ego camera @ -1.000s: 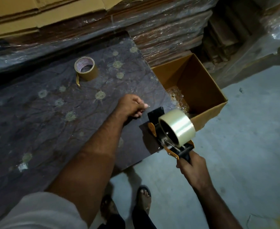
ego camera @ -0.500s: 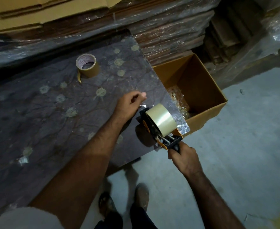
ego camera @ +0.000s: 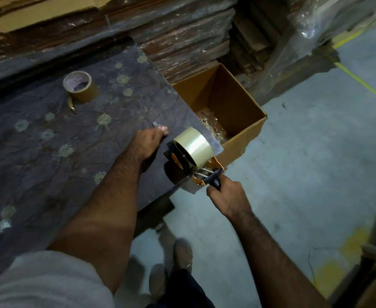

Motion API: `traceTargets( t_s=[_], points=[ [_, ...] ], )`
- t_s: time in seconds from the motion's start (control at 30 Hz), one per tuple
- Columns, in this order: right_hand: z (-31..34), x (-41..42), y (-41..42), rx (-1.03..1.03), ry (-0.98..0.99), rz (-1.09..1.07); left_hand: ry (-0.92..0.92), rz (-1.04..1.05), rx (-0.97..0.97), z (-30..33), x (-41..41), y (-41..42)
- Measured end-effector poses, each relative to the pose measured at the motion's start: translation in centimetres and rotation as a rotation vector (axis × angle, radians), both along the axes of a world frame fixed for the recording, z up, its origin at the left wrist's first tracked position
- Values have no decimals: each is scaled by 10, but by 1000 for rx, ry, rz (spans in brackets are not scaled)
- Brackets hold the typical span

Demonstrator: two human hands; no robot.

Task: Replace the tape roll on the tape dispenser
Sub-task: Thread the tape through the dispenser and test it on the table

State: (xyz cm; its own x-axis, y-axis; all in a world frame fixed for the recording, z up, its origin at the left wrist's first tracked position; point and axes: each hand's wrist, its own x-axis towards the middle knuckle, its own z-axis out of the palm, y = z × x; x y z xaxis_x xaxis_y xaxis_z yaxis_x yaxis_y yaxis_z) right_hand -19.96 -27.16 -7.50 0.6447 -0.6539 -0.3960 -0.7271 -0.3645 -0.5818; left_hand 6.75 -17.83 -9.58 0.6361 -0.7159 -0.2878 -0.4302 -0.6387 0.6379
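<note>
A black and orange tape dispenser (ego camera: 195,172) rests at the near right corner of the dark patterned table (ego camera: 49,152), with a clear tape roll (ego camera: 194,146) mounted on it. My right hand (ego camera: 228,196) grips its black handle from below. My left hand (ego camera: 148,142) lies on the table just left of the roll, pinching a small shiny strip, apparently the clear tape's end, at its fingertips. A nearly used-up brown tape roll (ego camera: 80,86) lies flat on the far part of the table, with a short tail hanging loose.
An open cardboard box (ego camera: 244,121) with crumpled clear tape inside stands on the floor against the table's right edge. Wrapped stacks of flat cardboard (ego camera: 182,41) rise behind the table. My feet (ego camera: 171,270) stand on grey concrete floor with a yellow line (ego camera: 364,85).
The dispenser has moved left from beside the box onto the table corner. My left hand has stayed beside it, fingertips now stretched forward with the shiny strip.
</note>
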Motion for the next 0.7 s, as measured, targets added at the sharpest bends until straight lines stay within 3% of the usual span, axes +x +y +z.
traceTargets(
  t_s=[0.2,0.27,0.47,0.7],
  points=[
    [-8,-36,9,-13,4,-72,-28,-4,-23,-5,-9,1],
    [-13,-57,13,32,17,-114,-9,55,44,-5,-24,1],
    [-17,-59,10,174,-7,-202,-298,-62,305,-20,-56,-19],
    [-23,-57,-5,229,95,-215,-310,10,385,-26,-55,-27]
  ],
)
